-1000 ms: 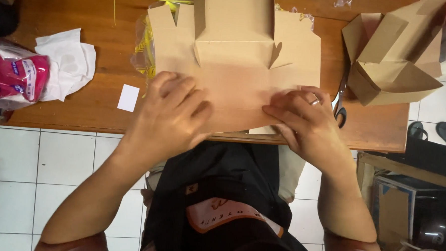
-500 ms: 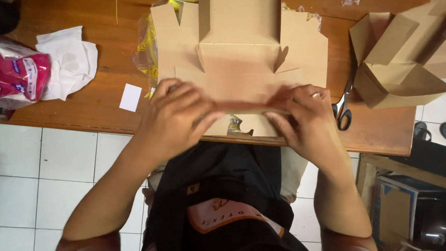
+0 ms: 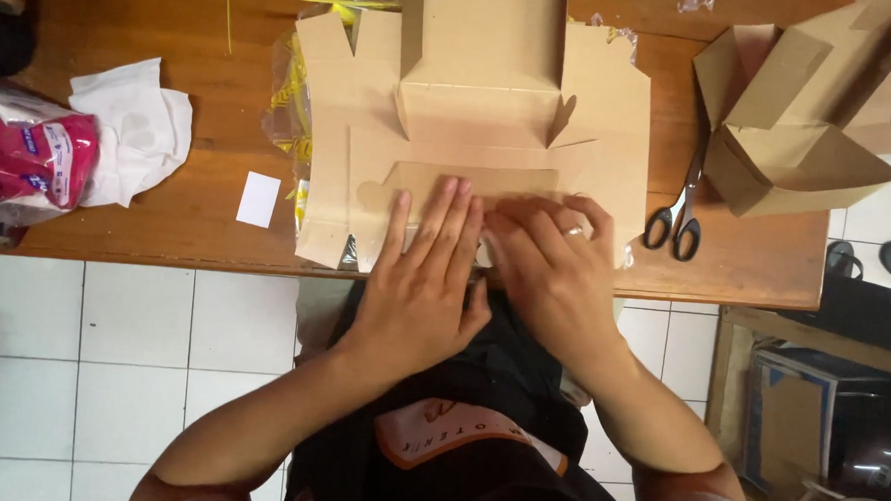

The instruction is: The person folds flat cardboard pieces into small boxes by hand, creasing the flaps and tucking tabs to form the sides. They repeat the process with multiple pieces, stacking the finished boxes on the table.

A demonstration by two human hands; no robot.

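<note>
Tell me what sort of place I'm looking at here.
Probably a small home or shop packing spot, not a factory: a wooden table on a white tiled floor, both hands pressing a flat cardboard box blank, a folded-up box and scissors lying alongside.
</note>
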